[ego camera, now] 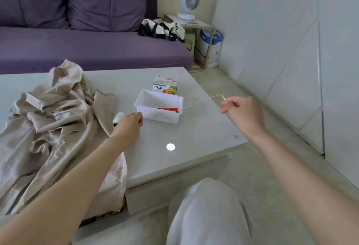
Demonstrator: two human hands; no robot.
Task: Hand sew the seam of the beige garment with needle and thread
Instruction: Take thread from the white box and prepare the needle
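Knees (206, 211) in white trousers are being held nearest. Thread (202, 100) is being pinched taut between left hand (130, 122) and right hand (242, 110); beige garment (48, 124) is being kept crumpled at left on the table (194, 132).

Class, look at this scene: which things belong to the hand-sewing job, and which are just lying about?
For the job: beige garment; thread, pinched by left hand and right hand; spool; probably the white tray with a red tool.

Lying about: juice carton; fan; bag on the sofa.
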